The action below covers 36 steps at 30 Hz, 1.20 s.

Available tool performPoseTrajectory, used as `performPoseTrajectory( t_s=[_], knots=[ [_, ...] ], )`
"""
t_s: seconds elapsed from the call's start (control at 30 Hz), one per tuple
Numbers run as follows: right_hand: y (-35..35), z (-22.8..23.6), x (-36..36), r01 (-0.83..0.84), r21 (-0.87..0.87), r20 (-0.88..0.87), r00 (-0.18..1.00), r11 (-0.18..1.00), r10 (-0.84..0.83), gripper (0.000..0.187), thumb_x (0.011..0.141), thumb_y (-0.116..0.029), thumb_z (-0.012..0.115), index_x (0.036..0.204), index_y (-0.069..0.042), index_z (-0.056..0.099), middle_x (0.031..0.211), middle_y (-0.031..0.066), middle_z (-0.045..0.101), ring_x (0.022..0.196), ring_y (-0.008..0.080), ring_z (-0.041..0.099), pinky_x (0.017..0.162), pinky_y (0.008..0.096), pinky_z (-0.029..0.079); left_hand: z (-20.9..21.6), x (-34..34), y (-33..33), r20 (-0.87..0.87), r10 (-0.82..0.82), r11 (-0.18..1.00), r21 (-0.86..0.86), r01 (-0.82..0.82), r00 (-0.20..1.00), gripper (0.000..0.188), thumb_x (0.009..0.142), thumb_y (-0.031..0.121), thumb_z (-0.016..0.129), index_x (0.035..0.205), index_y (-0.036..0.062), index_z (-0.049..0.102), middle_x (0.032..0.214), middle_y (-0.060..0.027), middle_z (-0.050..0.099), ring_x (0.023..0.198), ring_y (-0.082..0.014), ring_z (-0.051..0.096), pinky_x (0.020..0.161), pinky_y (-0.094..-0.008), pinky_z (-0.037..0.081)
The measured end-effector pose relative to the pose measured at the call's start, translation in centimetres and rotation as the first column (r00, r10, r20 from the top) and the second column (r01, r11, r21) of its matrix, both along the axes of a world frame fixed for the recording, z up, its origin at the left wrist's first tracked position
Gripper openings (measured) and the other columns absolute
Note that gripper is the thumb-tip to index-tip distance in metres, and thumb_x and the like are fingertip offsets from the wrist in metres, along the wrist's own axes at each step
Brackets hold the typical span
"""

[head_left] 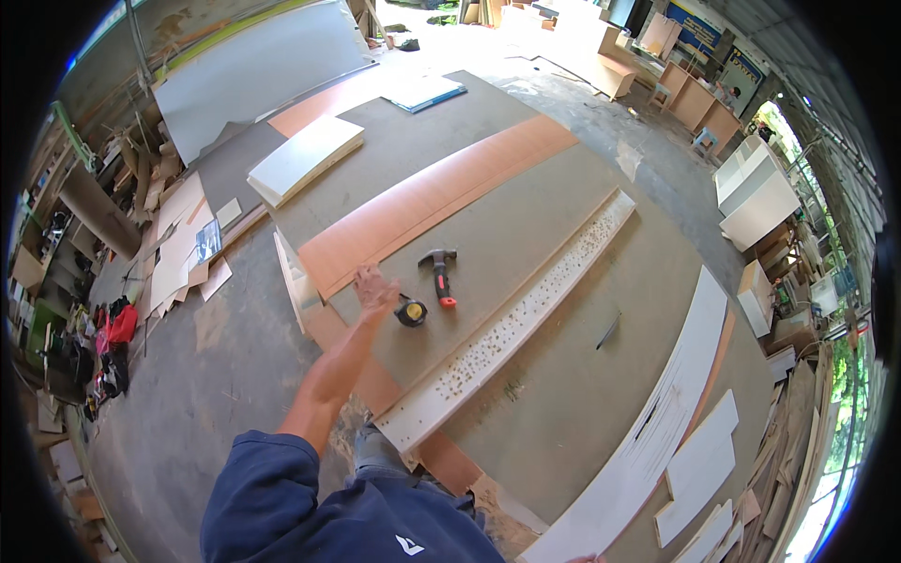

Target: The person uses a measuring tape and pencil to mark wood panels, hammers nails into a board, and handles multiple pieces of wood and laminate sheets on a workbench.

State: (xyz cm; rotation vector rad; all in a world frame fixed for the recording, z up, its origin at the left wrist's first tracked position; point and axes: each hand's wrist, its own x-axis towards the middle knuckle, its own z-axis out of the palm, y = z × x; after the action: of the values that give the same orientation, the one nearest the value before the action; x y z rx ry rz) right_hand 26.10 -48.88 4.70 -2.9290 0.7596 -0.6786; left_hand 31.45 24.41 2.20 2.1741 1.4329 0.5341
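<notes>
My left hand [376, 289] reaches over the worktable, at the near left corner of a long wood-grain orange-brown panel [432, 202]. Its fingers look slightly apart on the surface, and I see nothing held in them. Just right of it lies a black and yellow tape measure [410, 311]. Beside that rests a claw hammer [441, 278] with a red and black handle. Only a sliver of my right hand [587, 559] shows at the bottom edge, near a long white strip [648, 422]; its fingers are hidden.
A long white board [511, 324] dotted with small pieces crosses the table [563, 375]. A dark pen-like object [608, 331] lies right of it. White panels are stacked [308, 158] at the far left; white offcuts [699, 469] lie at right. Scrap wood lines both sides.
</notes>
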Motion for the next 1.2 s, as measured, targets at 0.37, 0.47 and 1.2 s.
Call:
performPoseTrajectory(
  t_s=[0.37,0.47,1.2],
  knots=[
    [47.7,-2.1,7.9,-0.682,0.713,0.391,0.579,0.162,0.716,0.026,0.087,-0.017,0.06,0.105,0.001,0.06,0.097,0.0136,0.061,0.092,0.0261,0.058,0.084,0.0385,0.047,-0.2,3.0,15.6,-0.355,-0.487,0.859,-0.028,0.512,0.798,0.132,0.049,0.066,0.082,0.15,0.0036,0.023,0.153,-0.0324,0.014,0.145,-0.0476,0.004,0.114,-0.0625,0.011],
    [56.7,-1.9,9.1,-0.841,0.51,0.323,0.382,0.181,0.866,0.032,0.083,-0.013,0.064,0.111,0.0,0.057,0.11,0.0162,0.058,0.104,0.0304,0.055,0.091,0.0389,0.045,-1.3,4.8,17.4,-0.415,-0.49,0.837,0.022,0.547,0.767,0.138,0.045,0.071,0.08,0.152,0.0079,0.02,0.152,-0.0324,0.016,0.143,-0.0502,0.008,0.11,-0.0688,0.009],
    [64.2,-5.6,15.6,-0.689,0.519,-0.133,0.519,0.506,0.844,0.045,0.072,-0.018,0.073,0.111,-0.002,0.061,0.106,0.0191,0.06,0.104,0.0363,0.056,0.093,0.0437,0.045,-3.2,8.5,27.8,-0.484,-0.302,0.944,-0.273,0.187,0.821,0.133,0.031,0.05,0.095,0.139,0.0083,0.031,0.128,-0.0201,0.05,0.121,-0.0362,0.05,0.095,-0.0495,0.044]
  ],
)
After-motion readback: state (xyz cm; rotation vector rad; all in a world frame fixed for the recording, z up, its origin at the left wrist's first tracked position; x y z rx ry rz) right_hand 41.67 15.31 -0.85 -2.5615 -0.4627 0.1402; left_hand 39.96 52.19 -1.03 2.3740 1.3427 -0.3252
